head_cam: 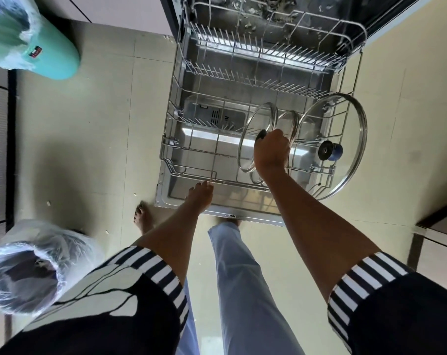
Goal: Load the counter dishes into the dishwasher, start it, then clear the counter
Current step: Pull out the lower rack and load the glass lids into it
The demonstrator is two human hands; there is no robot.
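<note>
Glass lid (252, 129) gripped by its knob in the curled right hand (271, 152), standing it on edge in the rack (181, 173) beneath so it can drain, seemingly steadying the rim ahead with the straight-fingered left hand (200, 194).

Over the lower rack (194, 149), the right hand (271, 152) hides most of the knob of the glass lid (249, 149) — the smaller lid (291, 121) behind shows only partly.

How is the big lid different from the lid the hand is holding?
The big lid is wider than the held lid. The big lid sits untouched in the rack, its knob showing; the right hand grips the held lid's knob. Both are glass with metal rims.
</note>
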